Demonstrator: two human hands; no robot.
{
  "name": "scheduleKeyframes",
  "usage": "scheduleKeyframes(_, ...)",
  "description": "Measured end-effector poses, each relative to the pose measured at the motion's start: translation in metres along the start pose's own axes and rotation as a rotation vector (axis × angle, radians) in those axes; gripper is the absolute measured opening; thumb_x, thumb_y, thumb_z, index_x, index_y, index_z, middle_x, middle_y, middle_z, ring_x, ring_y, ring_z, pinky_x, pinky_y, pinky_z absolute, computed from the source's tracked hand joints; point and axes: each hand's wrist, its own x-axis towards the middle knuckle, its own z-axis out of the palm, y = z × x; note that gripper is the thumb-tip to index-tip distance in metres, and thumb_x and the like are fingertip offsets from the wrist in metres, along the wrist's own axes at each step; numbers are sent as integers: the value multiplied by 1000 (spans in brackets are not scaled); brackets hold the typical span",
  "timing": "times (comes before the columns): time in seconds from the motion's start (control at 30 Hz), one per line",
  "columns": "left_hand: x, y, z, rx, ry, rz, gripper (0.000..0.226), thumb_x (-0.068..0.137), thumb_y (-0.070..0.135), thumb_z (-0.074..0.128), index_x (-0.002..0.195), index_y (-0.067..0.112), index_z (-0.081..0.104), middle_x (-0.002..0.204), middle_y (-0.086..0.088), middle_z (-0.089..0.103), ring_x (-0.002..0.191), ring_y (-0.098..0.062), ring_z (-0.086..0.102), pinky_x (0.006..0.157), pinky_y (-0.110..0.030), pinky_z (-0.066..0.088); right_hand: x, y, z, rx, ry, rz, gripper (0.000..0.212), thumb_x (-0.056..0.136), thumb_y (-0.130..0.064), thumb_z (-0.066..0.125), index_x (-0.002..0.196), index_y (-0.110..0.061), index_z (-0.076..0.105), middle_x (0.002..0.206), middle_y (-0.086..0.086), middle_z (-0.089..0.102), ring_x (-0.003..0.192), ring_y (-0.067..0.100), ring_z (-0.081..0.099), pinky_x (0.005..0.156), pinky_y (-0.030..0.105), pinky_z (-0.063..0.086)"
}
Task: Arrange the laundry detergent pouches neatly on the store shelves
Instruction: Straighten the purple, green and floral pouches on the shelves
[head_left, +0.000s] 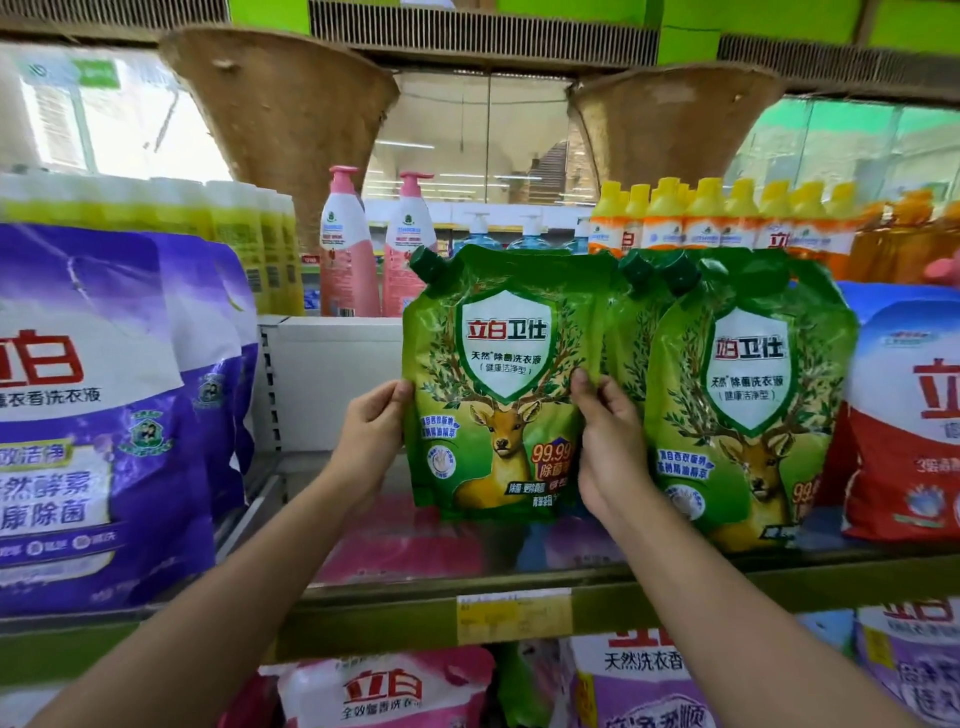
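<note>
Both hands grip one green pouch (498, 384) by its side edges, the left hand (371, 431) on its left edge and the right hand (610, 447) on its right, holding it upright over the front of the shelf (395, 597), just beside the other green pouches (748, 395). Whether its base touches the shelf is hard to tell. Filled with liquid, it probably handles heavy, floppy and slick, so gripping both sides low down looks sound; its cap (428, 265) is a poor handle.
</note>
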Motion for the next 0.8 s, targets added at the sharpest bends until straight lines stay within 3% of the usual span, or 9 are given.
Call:
scheduleKeyframes(0.1,-4,4,-1,31,-31,22,22,100,20,46,98,13,67,81,7,75,73,-11,67,65,-25,54,-8,-3,2,-184,16,-22,34,93,-41,57,122,-24,58,122,1,66,105,16,64,87,35,53)
scheduleKeyframes(0.17,-9,9,4,151,65,138,22,97,16,53,118,13,59,110,3,67,97,-12,61,82,-18,51,-17,-9,3,-372,-30,7,55,95,-49,49,145,-30,36,148,-4,44,132,19,46,109,42,37)
scheduleKeyframes(0.23,-18,18,16,261,246,327,39,91,16,63,128,19,50,130,3,52,120,-12,48,104,-22,36,-26,-13,2,-509,-92,52,71,95,-53,45,154,-35,8,160,-9,19,146,21,25,115,48,24)
scheduleKeyframes(0.3,-30,31,36,275,262,487,41,88,21,66,126,22,50,127,9,50,125,-12,45,108,-26,34,-38,-22,-4,-587,-144,39,74,95,-54,44,153,-39,0,162,-13,7,149,19,13,119,50,18)
scheduleKeyframes(0.43,-59,46,92,131,104,508,26,91,16,60,117,20,56,119,9,58,121,-11,53,107,-38,42,-64,-53,-31,-654,-242,-112,56,97,-47,47,149,-33,30,152,-13,35,138,6,33,115,34,29)
scheduleKeyframes(0.57,-74,49,139,114,-27,457,18,97,12,54,115,11,58,110,4,62,103,5,58,89,-12,45,-69,-93,-82,-539,-149,-330,21,97,-34,54,114,-28,66,110,-10,71,104,5,66,94,34,53)
scheduleKeyframes(0.67,-83,51,173,123,-43,399,19,96,20,55,115,15,57,108,4,61,94,13,56,79,-5,42,-52,-118,-129,-465,98,-493,6,96,-25,57,97,-25,63,91,-8,68,82,-3,64,75,21,51)
scheduleKeyframes(0.73,-86,54,198,78,-40,315,12,95,27,56,106,30,55,102,11,61,87,15,57,74,-4,44,-37,-133,-156,-479,194,-550,6,95,-21,59,100,-22,55,94,-8,60,75,-11,56,68,7,44)
scheduleKeyframes(0.8,-85,54,218,15,-16,223,9,94,37,57,101,35,52,97,17,61,85,13,59,75,-7,47,-18,-142,-176,-520,158,-470,18,96,-24,58,112,-20,51,102,-11,56,82,-14,53,67,1,41)
